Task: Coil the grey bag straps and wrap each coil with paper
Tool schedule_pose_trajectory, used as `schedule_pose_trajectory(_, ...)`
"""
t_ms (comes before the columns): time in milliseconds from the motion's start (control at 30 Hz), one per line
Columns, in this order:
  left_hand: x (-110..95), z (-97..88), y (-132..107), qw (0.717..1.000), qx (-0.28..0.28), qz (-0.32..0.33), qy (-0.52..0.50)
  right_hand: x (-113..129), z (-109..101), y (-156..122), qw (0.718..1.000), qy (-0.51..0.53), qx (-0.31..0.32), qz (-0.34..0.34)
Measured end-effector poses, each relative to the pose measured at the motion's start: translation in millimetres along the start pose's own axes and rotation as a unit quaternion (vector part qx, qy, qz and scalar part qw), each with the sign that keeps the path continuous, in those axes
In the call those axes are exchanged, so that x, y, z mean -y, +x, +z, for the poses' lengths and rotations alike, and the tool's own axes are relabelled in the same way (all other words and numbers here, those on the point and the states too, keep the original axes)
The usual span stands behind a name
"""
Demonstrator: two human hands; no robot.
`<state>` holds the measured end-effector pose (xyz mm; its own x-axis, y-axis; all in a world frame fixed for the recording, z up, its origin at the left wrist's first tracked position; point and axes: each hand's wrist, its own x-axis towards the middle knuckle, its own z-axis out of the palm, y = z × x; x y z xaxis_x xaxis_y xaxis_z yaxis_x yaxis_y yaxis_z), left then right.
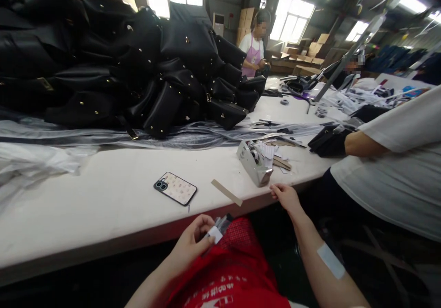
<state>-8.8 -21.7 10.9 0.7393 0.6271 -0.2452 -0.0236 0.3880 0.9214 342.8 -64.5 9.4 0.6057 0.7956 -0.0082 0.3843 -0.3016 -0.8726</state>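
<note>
My left hand (193, 240) is closed at the table's front edge, over my red apron (237, 262). Between its thumb and fingers is a small clear plastic packet (223, 224) with something dark inside and a white paper piece (215, 234) on it. My right hand (287, 197) is just off the front end of a grey tape dispenser (253, 168), with thumb and forefinger pinched together. Whether a bit of tape is in that pinch is too small to tell. A brown cardboard strip (226, 193) and a phone in a patterned case (177, 189) lie on the white table (113, 184).
Black handbags (186, 41) are piled high along the back left, over clear plastic sheeting (165, 137). Paper and card scraps (280, 161) lie behind the dispenser. A person in grey (396, 170) stands close on the right. Another person (253, 50) works across the table.
</note>
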Motion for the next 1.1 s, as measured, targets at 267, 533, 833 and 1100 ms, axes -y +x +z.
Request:
schedule_pose_trajectory(267, -6.4, 22.4, 24.7, 0.991, -0.098, 0.069, 0.056, 72.9, 51.0, -83.1, 0.951, 0.128, 0.279, -0.043)
schedule_pose_trajectory(533, -13.5, 21.0, 16.9, 0.976, -0.148, 0.111, 0.114, 75.2, 94.6, -104.5, 0.934, 0.117, 0.338, 0.011)
schedule_pose_trajectory(833, -1.0, 21.0, 18.2, 0.941, -0.272, 0.137, 0.148, 76.8, 101.4, -103.1, 0.891, 0.169, 0.419, 0.029)
schedule_pose_trajectory(1100, 1.0, 8.7, 6.7, 0.816, -0.309, 0.312, 0.377, 100.5, 129.5, -108.4, 0.893, 0.27, 0.361, -0.014)
